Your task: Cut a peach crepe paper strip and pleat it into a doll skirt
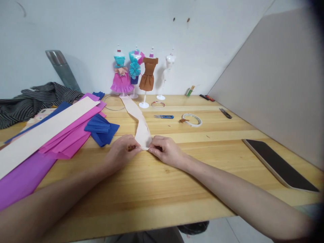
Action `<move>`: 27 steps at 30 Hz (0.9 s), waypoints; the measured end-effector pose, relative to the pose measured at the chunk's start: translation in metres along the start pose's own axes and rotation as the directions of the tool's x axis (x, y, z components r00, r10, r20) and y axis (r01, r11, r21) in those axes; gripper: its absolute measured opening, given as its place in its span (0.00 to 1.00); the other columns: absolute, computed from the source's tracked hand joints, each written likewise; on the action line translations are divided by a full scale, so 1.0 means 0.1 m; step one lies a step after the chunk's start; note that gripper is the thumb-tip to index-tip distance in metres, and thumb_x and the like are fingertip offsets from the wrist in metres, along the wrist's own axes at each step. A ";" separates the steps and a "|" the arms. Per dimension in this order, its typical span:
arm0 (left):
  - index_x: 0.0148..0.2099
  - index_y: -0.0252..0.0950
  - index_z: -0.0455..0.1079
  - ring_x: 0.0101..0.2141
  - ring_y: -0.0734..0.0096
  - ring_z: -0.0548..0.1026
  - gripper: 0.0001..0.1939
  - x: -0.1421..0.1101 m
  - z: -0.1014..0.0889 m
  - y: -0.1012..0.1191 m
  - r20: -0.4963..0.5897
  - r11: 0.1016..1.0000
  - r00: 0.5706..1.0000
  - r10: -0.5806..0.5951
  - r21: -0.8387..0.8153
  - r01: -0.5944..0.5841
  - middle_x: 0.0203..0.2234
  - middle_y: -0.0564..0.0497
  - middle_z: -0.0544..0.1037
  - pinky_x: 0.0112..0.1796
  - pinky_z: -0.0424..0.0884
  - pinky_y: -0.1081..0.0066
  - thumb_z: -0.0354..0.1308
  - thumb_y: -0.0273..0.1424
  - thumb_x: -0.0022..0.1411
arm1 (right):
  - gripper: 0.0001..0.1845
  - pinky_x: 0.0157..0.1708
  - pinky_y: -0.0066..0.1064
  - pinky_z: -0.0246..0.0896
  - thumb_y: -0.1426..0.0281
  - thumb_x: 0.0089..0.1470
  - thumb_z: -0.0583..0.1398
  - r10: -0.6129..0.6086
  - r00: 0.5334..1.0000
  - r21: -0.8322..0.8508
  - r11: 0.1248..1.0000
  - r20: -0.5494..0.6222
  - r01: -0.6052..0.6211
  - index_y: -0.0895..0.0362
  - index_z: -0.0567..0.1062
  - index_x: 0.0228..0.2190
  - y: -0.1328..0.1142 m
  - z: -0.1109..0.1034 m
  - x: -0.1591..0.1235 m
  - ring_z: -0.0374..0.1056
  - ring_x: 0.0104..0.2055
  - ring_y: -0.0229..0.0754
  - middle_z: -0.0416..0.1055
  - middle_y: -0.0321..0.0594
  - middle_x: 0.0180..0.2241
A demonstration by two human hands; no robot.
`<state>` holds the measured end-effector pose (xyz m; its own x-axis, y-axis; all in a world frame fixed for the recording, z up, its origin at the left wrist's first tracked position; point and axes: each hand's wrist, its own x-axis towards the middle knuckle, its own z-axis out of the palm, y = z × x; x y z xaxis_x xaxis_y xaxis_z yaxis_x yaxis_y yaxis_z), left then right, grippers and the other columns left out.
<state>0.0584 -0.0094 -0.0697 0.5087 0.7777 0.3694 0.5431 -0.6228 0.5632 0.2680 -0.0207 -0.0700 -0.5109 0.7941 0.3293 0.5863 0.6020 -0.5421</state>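
two hands, one held strip, four mannequins, one blue snipper

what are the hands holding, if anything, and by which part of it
A pale strip, by its near end: the left hand pinches the left side of that end, the right hand the right side.

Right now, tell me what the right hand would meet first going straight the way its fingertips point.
Past the cream strip the right hand pinches, likely the left hand; depth is unclear.

Room between right hand and dark device; snips, tape roll beyond; paper stack blocks left.
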 end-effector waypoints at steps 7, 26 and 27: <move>0.25 0.34 0.72 0.26 0.74 0.68 0.07 0.01 -0.02 0.02 0.018 0.999 1.000 -0.022 0.029 0.022 0.21 0.53 0.70 0.30 0.60 0.73 0.57 0.25 0.56 | 0.08 0.27 0.26 0.53 0.75 0.51 0.60 -0.017 0.999 0.060 0.998 -0.036 0.019 0.59 0.71 0.22 -0.01 -0.01 -0.01 0.60 0.25 0.34 0.65 0.35 0.23; 0.23 0.35 0.71 0.31 0.71 0.70 0.11 0.01 0.00 0.04 0.044 0.991 0.990 -0.136 0.003 0.136 0.23 0.52 0.74 0.34 0.60 0.70 0.56 0.26 0.57 | 0.16 0.36 0.35 0.69 0.65 0.58 0.58 0.665 0.720 0.103 0.745 -0.198 -0.659 0.61 0.71 0.45 1.09 -0.13 2.22 0.71 0.36 0.40 0.72 0.42 0.39; 0.23 0.35 0.71 0.31 0.70 0.70 0.10 0.01 0.02 0.03 0.044 0.991 0.990 -0.137 0.000 0.137 0.23 0.52 0.74 0.34 0.60 0.70 0.57 0.25 0.56 | 0.16 0.39 0.38 0.69 0.64 0.59 0.57 0.663 0.721 0.087 0.745 -0.202 -0.661 0.60 0.70 0.46 1.15 -0.11 2.29 0.70 0.41 0.41 0.71 0.43 0.43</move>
<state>0.0616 -0.0108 -0.0687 0.4586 0.8511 0.2557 0.6076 -0.5103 0.6086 0.2257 0.2318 -0.0482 0.1477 0.9885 0.0340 0.7201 -0.0839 -0.6887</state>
